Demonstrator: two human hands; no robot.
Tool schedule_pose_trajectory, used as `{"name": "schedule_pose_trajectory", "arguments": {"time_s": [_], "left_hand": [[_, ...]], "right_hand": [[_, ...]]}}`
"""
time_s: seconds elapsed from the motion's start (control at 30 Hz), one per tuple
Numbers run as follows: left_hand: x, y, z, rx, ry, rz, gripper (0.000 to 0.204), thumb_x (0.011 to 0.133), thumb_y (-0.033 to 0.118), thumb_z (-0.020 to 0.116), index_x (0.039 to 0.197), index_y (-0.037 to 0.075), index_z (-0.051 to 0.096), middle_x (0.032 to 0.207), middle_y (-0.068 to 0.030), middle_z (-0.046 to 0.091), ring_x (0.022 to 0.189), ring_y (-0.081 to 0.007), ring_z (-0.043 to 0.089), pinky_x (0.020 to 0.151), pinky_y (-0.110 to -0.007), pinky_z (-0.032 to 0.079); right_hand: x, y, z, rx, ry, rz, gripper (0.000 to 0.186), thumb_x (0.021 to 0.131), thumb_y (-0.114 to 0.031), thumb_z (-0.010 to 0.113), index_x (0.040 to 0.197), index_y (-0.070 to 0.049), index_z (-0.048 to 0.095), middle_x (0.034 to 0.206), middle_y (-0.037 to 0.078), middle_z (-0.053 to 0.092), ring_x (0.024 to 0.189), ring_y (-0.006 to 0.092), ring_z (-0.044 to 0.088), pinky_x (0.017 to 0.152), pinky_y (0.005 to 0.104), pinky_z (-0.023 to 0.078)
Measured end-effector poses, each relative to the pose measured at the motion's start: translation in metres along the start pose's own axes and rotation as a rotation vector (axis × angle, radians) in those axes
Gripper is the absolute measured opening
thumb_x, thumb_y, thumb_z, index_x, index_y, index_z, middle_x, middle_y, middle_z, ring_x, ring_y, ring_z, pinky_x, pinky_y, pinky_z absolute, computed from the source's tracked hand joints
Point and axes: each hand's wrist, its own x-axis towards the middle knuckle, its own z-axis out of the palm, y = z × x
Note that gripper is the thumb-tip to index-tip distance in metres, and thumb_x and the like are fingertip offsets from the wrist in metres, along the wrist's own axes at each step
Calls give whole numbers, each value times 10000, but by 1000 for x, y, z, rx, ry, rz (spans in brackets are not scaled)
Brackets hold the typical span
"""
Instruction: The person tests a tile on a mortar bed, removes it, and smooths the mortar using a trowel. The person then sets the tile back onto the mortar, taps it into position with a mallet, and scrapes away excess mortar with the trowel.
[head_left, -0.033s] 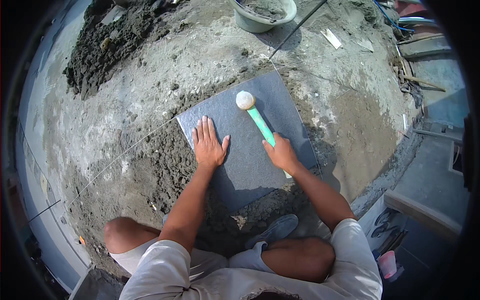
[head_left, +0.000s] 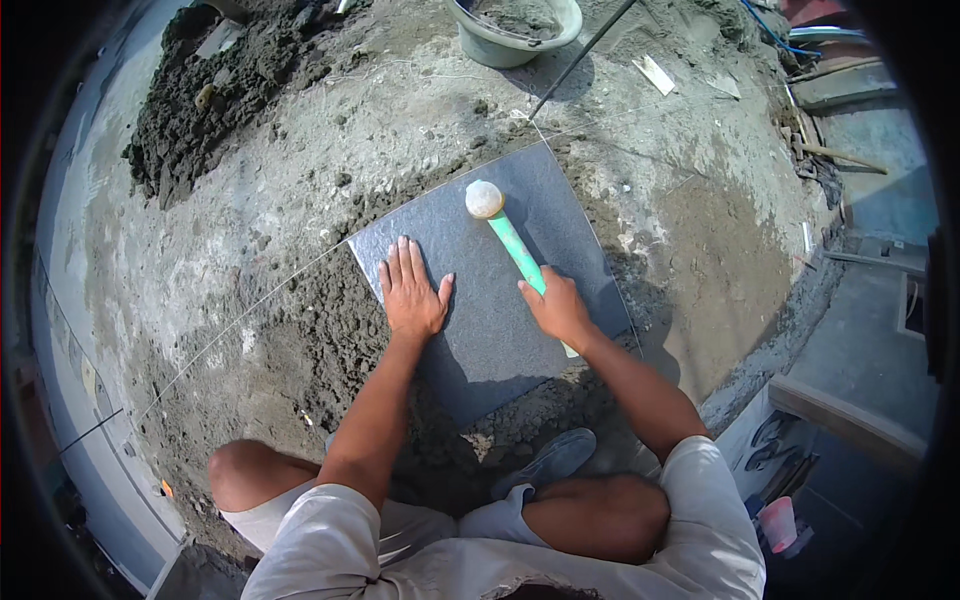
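Observation:
A dark grey square tile [head_left: 480, 340] lies on a rough mortar bed [head_left: 325, 320] in front of me. My left hand [head_left: 412, 298] rests flat on the tile's left part, fingers stretched and thumb out. In my right hand [head_left: 557, 308] is a rubber mallet [head_left: 516, 252], gripped round its green handle. Its round whitish head is over the far half of the tile; whether it touches the surface I cannot tell. A thin string [head_left: 250, 308] runs along the tile's far edge, and another line follows its right edge.
A heap of wet mortar [head_left: 215, 105] sits at the far left. Beyond the tile stand a grey-green bucket [head_left: 515, 45] and a dark rod [head_left: 585, 60]. A pale scrap [head_left: 655, 75] lies farther right. To the right are a lower ledge [head_left: 850, 410] and a pink container [head_left: 777, 523].
The scene has shifted slightly left in view. Both hands and the mallet keep nearly the same places over the tile.

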Motion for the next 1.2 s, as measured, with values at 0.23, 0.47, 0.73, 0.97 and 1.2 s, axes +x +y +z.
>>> {"name": "schedule_pose_trajectory", "arguments": {"time_s": [0.23, 0.47, 0.73, 0.97, 1.2], "left_hand": [[-5, 0, 7, 101, -14, -11, 807, 925, 506, 445, 1462, -59, 234, 1539, -221, 227, 1439, -364, 174, 1167, -500, 109], [-3, 2, 10, 157, 13, -5, 800, 932, 504, 436, 1461, -61, 233, 1543, -221, 215, 1443, -374, 158, 1161, -515, 108], [-7, 14, 12, 124, 0, -19, 796, 939, 505, 421, 1456, -72, 239, 1545, -229, 206, 1439, -387, 157, 1162, -511, 96], [-3, -10, -3, 118, -82, 13, 906, 852, 518, 609, 1457, -53, 247, 1536, -237, 215, 1421, -391, 210, 1154, -487, 197], [2, -44, -56, 111, -452, 56, 1202, 599, 395, 875, 1463, -84, 191, 1550, -253, 141, 1430, -359, 218, 1171, -371, 241]], "right_hand": [[-107, -4, 28, 1247, 314, 149, 168, 975, -218, 507, 1012, -102, 392, 652, 40, 475, 489, 133, 496, 452, 316, 457], [-41, -9, 49, 1250, 15, 303, 230, 971, -273, 544, 1001, -100, 396, 635, 13, 467, 492, 119, 490, 441, 295, 446], [-101, -10, 66, 1465, 208, 280, 184, 979, -196, 507, 998, -45, 405, 627, 45, 488, 482, 136, 502, 440, 310, 445], [-85, -43, 32, 1179, -157, 60, 203, 980, -255, 533, 998, -67, 458, 611, 6, 489, 480, 97, 494, 439, 282, 434], [-72, -38, 6, 1335, 117, 47, 156, 964, -175, 530, 934, -47, 445, 584, 17, 494, 461, 114, 508, 445, 276, 435]]}}
